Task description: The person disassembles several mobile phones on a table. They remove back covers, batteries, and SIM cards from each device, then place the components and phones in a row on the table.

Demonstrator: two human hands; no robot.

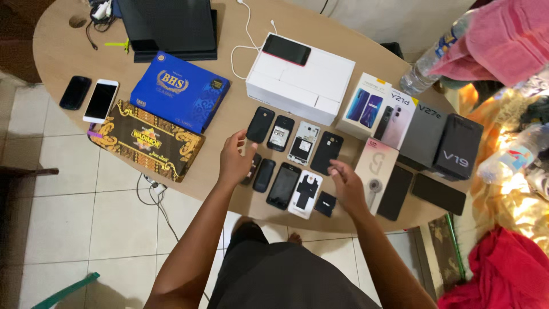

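Over the front of an oval wooden table (63, 46), my left hand (234, 160) reaches to a small black phone (261, 124) and touches its lower edge with the fingertips. It partly covers another dark phone beneath it. My right hand (346, 186) hovers with loosely curled fingers beside a black phone back cover (327, 152) and above a small black battery (325, 203). Between the hands lie an opened phone with its insides showing (303, 142), a black smartphone (283, 185) and a white phone back (306, 194).
A large white box (300, 80) with a phone on top stands behind the parts. Several phone boxes (423, 129) sit to the right, a blue box (180, 90) and a patterned box (146, 139) to the left, two phones (90, 96) at far left. Plastic bottles and cloths lie at right.
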